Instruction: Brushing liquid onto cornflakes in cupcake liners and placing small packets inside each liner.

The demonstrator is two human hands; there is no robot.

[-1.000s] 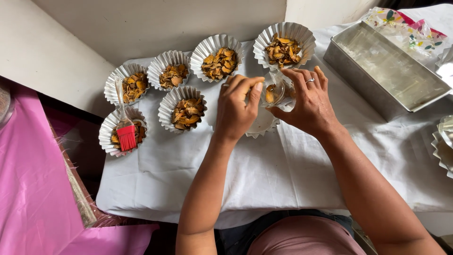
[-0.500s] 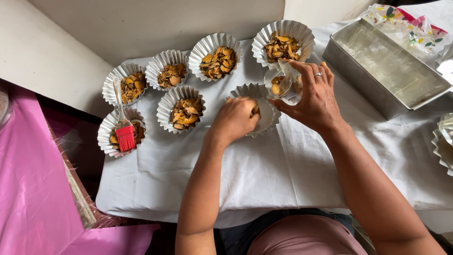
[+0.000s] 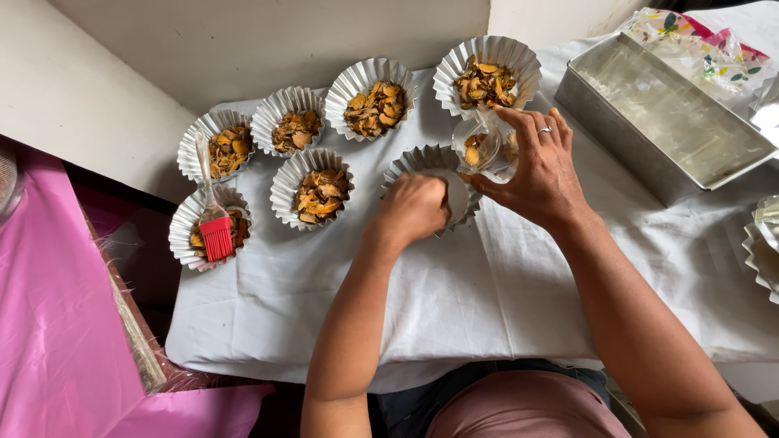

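My left hand (image 3: 414, 208) grips the near rim of an empty fluted metal mould (image 3: 422, 162) on the white cloth (image 3: 454, 300). My right hand (image 3: 540, 166) holds a small clear glass cup (image 3: 485, 148) with orange-brown chips in it, tilted just above and to the right of that mould. Several other fluted moulds hold the same chips, among them one behind the cup (image 3: 487, 75), one at centre back (image 3: 372, 101) and one left of the empty mould (image 3: 316, 191).
A red silicone brush (image 3: 213, 227) rests across the two leftmost moulds. A rectangular metal loaf tin (image 3: 661, 113) stands at the right, with a patterned plastic bag (image 3: 690, 32) behind it. More fluted moulds (image 3: 763, 243) sit at the right edge. Pink cloth (image 3: 49, 324) hangs at left.
My left hand dropped from beside the cup down onto the empty mould's rim. The right hand with the cup stayed nearly in place above the mould.
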